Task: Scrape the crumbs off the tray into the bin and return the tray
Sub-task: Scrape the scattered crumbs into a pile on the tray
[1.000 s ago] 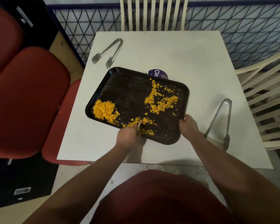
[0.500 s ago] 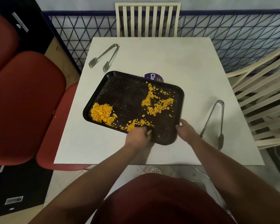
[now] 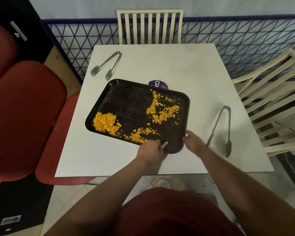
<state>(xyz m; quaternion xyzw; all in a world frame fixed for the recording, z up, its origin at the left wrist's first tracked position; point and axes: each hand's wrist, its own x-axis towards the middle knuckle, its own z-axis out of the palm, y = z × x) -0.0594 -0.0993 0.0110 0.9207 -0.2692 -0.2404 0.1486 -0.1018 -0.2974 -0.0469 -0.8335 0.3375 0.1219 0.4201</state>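
A black tray (image 3: 133,103) lies skewed on the white table (image 3: 177,65). Yellow crumbs (image 3: 106,123) are heaped at its left corner. More crumbs are scattered at the right and along the near edge. My left hand (image 3: 150,149) grips a thin silvery tool (image 3: 164,144) at the tray's near edge, its tip among the near crumbs. My right hand (image 3: 192,142) holds the tray's near right corner. No bin is in view.
Metal tongs (image 3: 107,65) lie at the table's far left, another pair of tongs (image 3: 223,130) at the right. A purple round sticker (image 3: 157,84) peeks from behind the tray. Red chairs (image 3: 24,116) stand left, cream slatted chairs (image 3: 150,26) behind and right.
My left hand with the tool has slid right along the tray's near edge, leaving the near crumbs to its left. The camera has tilted up a little. My right hand stays on the corner.
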